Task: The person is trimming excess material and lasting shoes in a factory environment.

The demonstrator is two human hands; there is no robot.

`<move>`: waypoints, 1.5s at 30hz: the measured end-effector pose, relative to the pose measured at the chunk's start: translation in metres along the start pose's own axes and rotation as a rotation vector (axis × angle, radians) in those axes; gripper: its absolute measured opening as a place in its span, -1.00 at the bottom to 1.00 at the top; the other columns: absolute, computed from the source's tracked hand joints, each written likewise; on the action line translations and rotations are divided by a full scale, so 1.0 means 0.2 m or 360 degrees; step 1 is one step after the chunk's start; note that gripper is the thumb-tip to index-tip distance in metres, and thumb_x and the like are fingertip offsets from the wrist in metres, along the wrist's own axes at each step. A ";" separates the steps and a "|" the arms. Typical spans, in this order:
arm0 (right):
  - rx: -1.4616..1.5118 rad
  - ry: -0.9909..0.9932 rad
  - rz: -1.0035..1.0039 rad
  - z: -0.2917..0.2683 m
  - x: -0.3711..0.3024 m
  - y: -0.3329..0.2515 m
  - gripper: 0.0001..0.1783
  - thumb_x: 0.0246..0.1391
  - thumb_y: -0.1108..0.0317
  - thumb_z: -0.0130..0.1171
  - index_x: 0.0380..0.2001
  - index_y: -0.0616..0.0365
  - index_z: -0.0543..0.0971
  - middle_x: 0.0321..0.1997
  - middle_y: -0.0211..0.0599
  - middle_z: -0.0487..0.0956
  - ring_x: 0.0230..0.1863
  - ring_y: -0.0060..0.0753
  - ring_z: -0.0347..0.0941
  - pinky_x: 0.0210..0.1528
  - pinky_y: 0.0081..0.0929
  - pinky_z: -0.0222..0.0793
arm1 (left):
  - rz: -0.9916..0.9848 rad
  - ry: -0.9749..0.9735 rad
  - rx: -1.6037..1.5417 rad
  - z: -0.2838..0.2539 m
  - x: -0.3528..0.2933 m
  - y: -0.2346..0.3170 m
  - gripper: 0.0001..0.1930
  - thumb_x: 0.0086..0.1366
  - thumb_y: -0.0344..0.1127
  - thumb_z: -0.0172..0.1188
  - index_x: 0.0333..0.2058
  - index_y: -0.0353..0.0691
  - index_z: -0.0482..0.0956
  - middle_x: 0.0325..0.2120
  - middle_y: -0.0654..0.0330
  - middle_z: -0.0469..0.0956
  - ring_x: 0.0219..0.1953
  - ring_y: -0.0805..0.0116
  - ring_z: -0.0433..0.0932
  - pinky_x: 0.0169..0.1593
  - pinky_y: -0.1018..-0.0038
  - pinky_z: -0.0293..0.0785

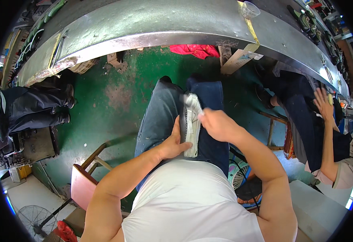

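Keeping a pale, shoe-shaped piece (190,135) lengthwise on the lap (157,115), probably for firm backing from the thighs. Gripped near the body end by the left hand (172,146), with thumb over the top and fingers along the side, seemingly against slipping. Curled close to the right edge, farther up, with the right hand (217,123); cannot tell, for blur, whether pinching anything. Bounded ahead by a metal surface (144,24), with red cloth (196,50) underneath. Flanked at left by a pink-seated chair (83,186), at right by a small green fan (237,176), both clear of the work.
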State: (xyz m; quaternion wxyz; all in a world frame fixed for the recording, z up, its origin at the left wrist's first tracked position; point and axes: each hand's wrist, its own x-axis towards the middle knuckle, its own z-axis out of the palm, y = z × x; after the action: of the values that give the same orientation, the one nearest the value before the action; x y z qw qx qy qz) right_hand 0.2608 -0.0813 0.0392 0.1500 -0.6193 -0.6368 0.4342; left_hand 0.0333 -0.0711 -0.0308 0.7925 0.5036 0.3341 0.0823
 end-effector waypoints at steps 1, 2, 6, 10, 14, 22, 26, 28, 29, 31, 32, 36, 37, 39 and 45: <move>-0.0312 -0.0175 0.0072 -0.02 0.05 -0.02 -0.49 0.39 0.07 -0.14 -0.31 0.39 0.52 -0.33 0.27 0.58 -0.21 0.36 0.51 -0.12 0.09 0.41 | -0.0044 -0.0016 -0.0180 0.00 0.00 0.01 0.18 0.23 -0.48 0.23 0.37 -0.26 -0.72 0.45 -0.17 -0.28 0.49 0.13 -0.21 0.47 0.37 -0.17; -0.0336 -0.0250 0.0104 -0.07 0.10 -0.03 -0.47 0.39 0.07 -0.14 -0.32 0.40 0.52 -0.32 0.29 0.58 -0.20 0.36 0.51 -0.11 0.09 0.41 | -0.0038 -0.0010 -0.0180 -0.01 0.00 0.01 0.18 0.23 -0.48 0.23 0.37 -0.26 -0.72 0.45 -0.17 -0.28 0.49 0.13 -0.21 0.47 0.37 -0.17; 0.0102 -0.0010 0.0077 -0.11 0.08 -0.02 -0.48 0.39 0.06 -0.13 -0.31 0.40 0.52 -0.35 0.31 0.57 -0.23 0.37 0.52 -0.13 0.06 0.43 | -0.0054 0.0060 0.0163 -0.02 0.00 0.01 0.20 0.22 -0.50 0.25 0.38 -0.21 -0.70 0.44 -0.06 -0.22 0.48 0.22 -0.17 0.46 0.38 -0.15; 0.0040 -0.0145 0.0280 -0.05 0.06 0.12 -0.50 0.42 0.05 -0.16 -0.31 0.33 0.50 -0.45 -0.08 0.57 -0.45 -0.18 0.55 -0.35 -0.29 0.46 | -0.0242 0.0146 -0.0220 -0.08 0.05 0.05 0.17 0.21 -0.47 0.33 0.43 -0.19 -0.53 0.40 0.05 -0.04 0.44 0.24 -0.03 0.45 0.36 -0.08; 0.0815 0.0394 0.0314 -0.02 -0.09 0.07 -0.54 0.45 0.11 -0.21 -0.26 0.30 0.50 -0.44 -0.30 0.55 -0.48 -0.51 0.52 -0.40 -0.51 0.44 | -0.0348 0.0526 -0.0560 -0.04 0.15 0.07 -0.14 0.44 0.05 0.09 0.43 -0.28 -0.20 0.25 -0.09 0.29 0.26 0.19 0.32 0.28 0.32 0.31; 0.1362 0.0259 0.0445 0.11 -0.07 0.21 -0.53 0.45 0.06 -0.22 -0.24 0.28 0.48 -0.46 -0.27 0.55 -0.51 -0.40 0.53 -0.42 -0.41 0.46 | -0.0004 0.0610 -0.0322 -0.10 0.17 0.00 -0.26 0.45 -0.03 0.10 0.36 -0.40 0.01 0.16 -0.05 0.39 0.17 0.29 0.38 0.22 0.37 0.35; 0.1096 0.0115 0.0653 0.06 -0.30 0.20 -0.56 0.44 0.11 -0.19 -0.30 0.25 0.50 -0.49 -0.31 0.54 -0.52 -0.50 0.52 -0.44 -0.46 0.44 | 0.0446 0.0310 -0.0799 -0.10 0.04 0.32 -0.34 0.45 -0.02 0.08 0.33 -0.33 0.14 0.16 0.04 0.41 0.15 0.28 0.44 0.22 0.31 0.38; 0.0038 0.0084 0.0438 0.11 -0.43 0.19 -0.56 0.31 -0.01 0.01 -0.32 0.19 0.58 -0.47 -0.17 0.61 -0.51 -0.09 0.58 -0.35 -0.14 0.50 | 0.0723 0.0008 -0.0972 -0.13 0.01 0.47 -0.29 0.42 0.12 0.04 0.33 -0.28 0.20 0.17 0.02 0.43 0.18 0.17 0.46 0.24 0.21 0.39; -0.0362 0.0000 0.0442 0.10 -0.46 0.07 -0.54 0.22 -0.07 0.10 -0.28 0.16 0.63 -0.34 -0.09 0.63 -0.32 0.09 0.60 -0.21 -0.07 0.51 | 0.0472 -0.0034 -0.1223 -0.20 0.01 0.53 -0.23 0.41 0.24 -0.02 0.33 -0.26 0.20 0.16 -0.01 0.45 0.19 0.12 0.46 0.25 0.13 0.39; -0.0719 0.0163 0.0170 0.16 -0.53 0.02 -0.57 0.16 -0.03 0.18 -0.23 0.16 0.65 -0.17 -0.10 0.61 -0.11 0.02 0.57 -0.09 -0.14 0.51 | 0.0584 -0.0025 -0.1267 -0.18 0.03 0.57 -0.21 0.39 0.33 -0.11 0.30 -0.26 0.24 0.11 -0.03 0.48 0.15 0.02 0.50 0.23 0.05 0.41; -0.0729 0.0174 0.0152 0.17 -0.52 0.00 -0.57 0.16 -0.03 0.18 -0.23 0.16 0.65 -0.17 -0.10 0.61 -0.11 0.02 0.57 -0.09 -0.14 0.51 | 0.0550 0.0092 -0.1184 -0.15 0.04 0.55 -0.20 0.40 0.35 -0.16 0.28 -0.26 0.27 0.09 -0.04 0.49 0.14 0.00 0.51 0.22 0.05 0.42; -0.0495 0.0555 0.0037 0.19 -0.51 -0.03 -0.63 0.10 0.16 0.27 -0.12 0.20 0.63 0.02 -0.07 0.53 0.08 0.00 0.47 0.05 -0.19 0.47 | 0.0404 0.0138 -0.1147 -0.15 0.05 0.45 -0.23 0.42 0.35 -0.22 0.24 -0.25 0.32 0.04 -0.06 0.52 0.07 -0.03 0.55 0.16 0.07 0.48; -0.0375 0.0538 0.0035 0.20 -0.50 -0.02 -0.62 0.09 0.21 0.27 -0.08 0.20 0.61 0.07 -0.06 0.52 0.11 0.03 0.45 0.10 -0.18 0.44 | 0.0332 0.0122 -0.1212 -0.14 0.04 0.43 -0.24 0.43 0.34 -0.22 0.23 -0.26 0.33 0.03 -0.06 0.52 0.05 -0.02 0.56 0.15 0.07 0.50; -0.0321 0.0521 -0.0072 0.22 -0.47 0.02 -0.56 0.08 0.26 0.28 0.01 0.22 0.54 0.10 -0.03 0.49 0.15 0.05 0.43 0.15 -0.17 0.41 | 0.0382 0.0198 -0.1133 -0.15 0.06 0.38 -0.24 0.43 0.34 -0.22 0.22 -0.27 0.34 0.02 -0.06 0.53 0.04 0.00 0.57 0.14 0.08 0.50; -0.0173 0.0349 -0.0377 0.23 -0.37 -0.15 -0.14 0.02 0.34 0.34 0.34 0.28 0.17 0.35 0.15 0.27 0.36 0.19 0.21 0.39 -0.13 0.17 | 0.0253 0.0389 -0.1119 -0.11 0.04 0.37 -0.32 0.45 0.27 -0.16 0.15 -0.26 0.41 -0.03 -0.01 0.56 -0.01 0.12 0.59 0.12 0.12 0.52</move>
State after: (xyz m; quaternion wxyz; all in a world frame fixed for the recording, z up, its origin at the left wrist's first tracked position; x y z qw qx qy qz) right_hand 0.2212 -0.1620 0.0593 0.2351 -0.5908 -0.7076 0.3082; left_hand 0.0404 -0.0155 0.0232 0.8623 0.2117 0.3373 0.3127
